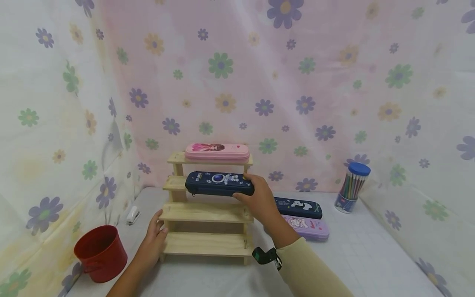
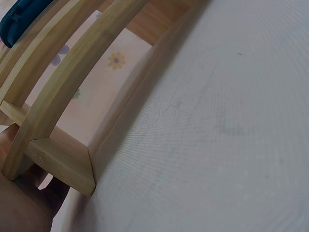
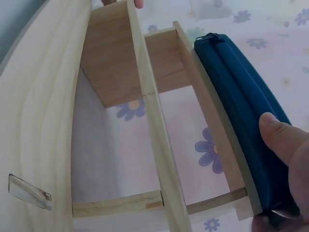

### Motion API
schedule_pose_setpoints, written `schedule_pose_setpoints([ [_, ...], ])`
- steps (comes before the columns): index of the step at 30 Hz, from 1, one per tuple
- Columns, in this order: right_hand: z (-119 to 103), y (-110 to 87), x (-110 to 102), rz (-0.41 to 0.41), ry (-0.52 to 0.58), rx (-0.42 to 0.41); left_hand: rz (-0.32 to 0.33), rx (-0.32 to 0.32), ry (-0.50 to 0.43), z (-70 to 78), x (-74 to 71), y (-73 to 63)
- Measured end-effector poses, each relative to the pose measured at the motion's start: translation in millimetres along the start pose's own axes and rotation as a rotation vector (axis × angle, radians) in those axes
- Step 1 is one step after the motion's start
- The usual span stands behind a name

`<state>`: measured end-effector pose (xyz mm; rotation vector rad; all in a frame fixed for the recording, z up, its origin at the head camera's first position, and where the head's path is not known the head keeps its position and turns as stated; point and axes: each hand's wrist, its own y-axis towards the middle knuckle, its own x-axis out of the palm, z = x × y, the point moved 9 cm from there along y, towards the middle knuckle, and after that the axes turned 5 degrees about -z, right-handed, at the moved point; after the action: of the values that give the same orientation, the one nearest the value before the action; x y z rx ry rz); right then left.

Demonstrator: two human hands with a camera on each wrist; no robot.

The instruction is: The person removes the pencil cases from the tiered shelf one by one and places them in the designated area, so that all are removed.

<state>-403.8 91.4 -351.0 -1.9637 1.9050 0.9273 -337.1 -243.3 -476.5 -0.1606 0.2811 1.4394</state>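
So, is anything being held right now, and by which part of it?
The right hand holds the dark blue SPACE case by its right end; the left hand grips the wooden rack by its left side.

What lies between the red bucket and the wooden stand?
In the head view, the left hand and forearm lie between the red bucket and the wooden stand, which that hand grips.

Flowered cloth hangs behind a red bucket, a small white object and a blue-lidded pencil tub.
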Motion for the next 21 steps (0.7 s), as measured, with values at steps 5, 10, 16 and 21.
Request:
schedule_pose_setpoints([
  [5, 3.4, -8.4, -5.2, 0.017, 0.015, 0.008, 0.0, -0.003, 0.0, -2.1, 0.9, -0.1],
  [10, 5.9, -15.7, -11.8, 0.035, 0.024, -0.008, 0.01, 0.005, 0.01, 0.9, 0.1, 0.4],
  [16, 11.4, -23.9, -14.4, 0.047, 0.056, -0.012, 0.011, 0.008, 0.017, 1.1, -0.7, -0.5],
  [21, 17.6, -31.1, -14.8, 0.071, 0.078, 0.007, 0.005, 0.015, 0.015, -0.6, -0.1, -0.6],
])
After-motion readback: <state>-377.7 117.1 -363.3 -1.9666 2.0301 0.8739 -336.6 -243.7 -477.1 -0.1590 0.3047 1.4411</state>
